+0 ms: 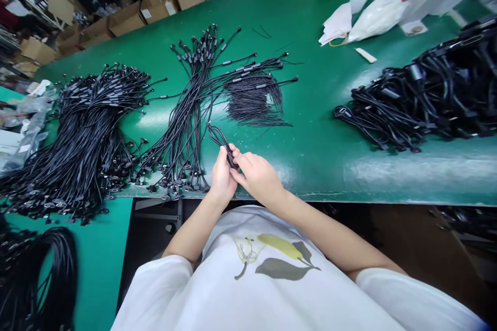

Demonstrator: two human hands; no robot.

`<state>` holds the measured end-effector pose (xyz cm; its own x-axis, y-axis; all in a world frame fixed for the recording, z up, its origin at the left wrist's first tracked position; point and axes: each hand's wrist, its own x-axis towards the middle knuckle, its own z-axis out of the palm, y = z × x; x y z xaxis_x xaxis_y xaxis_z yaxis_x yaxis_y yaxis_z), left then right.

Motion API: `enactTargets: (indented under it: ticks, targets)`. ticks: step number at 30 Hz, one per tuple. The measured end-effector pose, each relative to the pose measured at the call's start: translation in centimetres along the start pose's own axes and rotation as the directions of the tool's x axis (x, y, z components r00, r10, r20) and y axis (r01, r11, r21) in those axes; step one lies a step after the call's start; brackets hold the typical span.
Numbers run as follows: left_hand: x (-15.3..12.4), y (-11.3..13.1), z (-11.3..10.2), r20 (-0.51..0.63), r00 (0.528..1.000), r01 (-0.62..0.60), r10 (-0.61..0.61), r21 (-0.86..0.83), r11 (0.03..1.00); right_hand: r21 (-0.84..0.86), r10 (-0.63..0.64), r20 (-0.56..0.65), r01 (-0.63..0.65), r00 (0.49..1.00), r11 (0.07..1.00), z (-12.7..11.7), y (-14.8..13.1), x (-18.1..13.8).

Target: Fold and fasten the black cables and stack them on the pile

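A looped black cable (219, 137) is held near the front edge of the green table, its folded end pointing up and left. My left hand (222, 173) is closed round its lower part. From the right, my right hand (258, 173) pinches the same cable with thumb and fingers. Just beyond lies a stack of short black ties (252, 101). Left of my hands a loose sheaf of straight black cables (184, 108) with connectors at both ends is spread on the table. The cable's lower end is hidden by my fingers.
A big heap of black cables (83, 139) lies at the left, and coiled cable (58, 269) sits below it. Bundled cables (419, 88) are piled at the right. White bags (378, 15) stand at the back right. Cardboard boxes (161, 2) line the far edge.
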<state>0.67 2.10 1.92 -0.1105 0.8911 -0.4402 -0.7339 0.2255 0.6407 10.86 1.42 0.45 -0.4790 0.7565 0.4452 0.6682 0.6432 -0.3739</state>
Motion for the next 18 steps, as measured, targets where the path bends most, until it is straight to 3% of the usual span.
enactTargets:
  ticks: [4,7,10,12,15,18]
  targets:
    - [0.5,-0.2,-0.6,-0.038,0.999,0.009,-0.005,0.092,0.996,-0.115,-0.090,0.062,0.097,0.994,0.989,-0.4,0.3,-0.3]
    - [0.7,-0.1,-1.1,-0.009,1.000,-0.006,0.008,0.142,0.990,-0.005,-0.251,0.147,0.254,0.957,0.967,-1.4,0.8,-0.2]
    - [0.4,0.3,-1.7,0.110,0.994,-0.030,0.001,0.264,0.964,0.150,-0.352,0.129,0.332,0.927,0.931,-3.5,2.2,1.0]
    - [-0.2,0.7,-2.1,0.258,0.965,-0.053,-0.053,0.386,0.921,0.079,-0.361,0.097,0.355,0.927,0.932,-4.8,3.3,1.8]
    - [-1.4,1.5,-2.9,0.416,0.880,-0.105,-0.229,0.641,0.760,-0.065,-0.462,0.212,0.484,0.861,0.873,-5.2,4.6,1.9]
    - [-2.5,2.1,-3.8,0.429,0.816,-0.244,-0.388,0.864,0.441,-0.051,-0.495,0.406,0.559,0.769,0.827,-4.0,5.3,0.2]
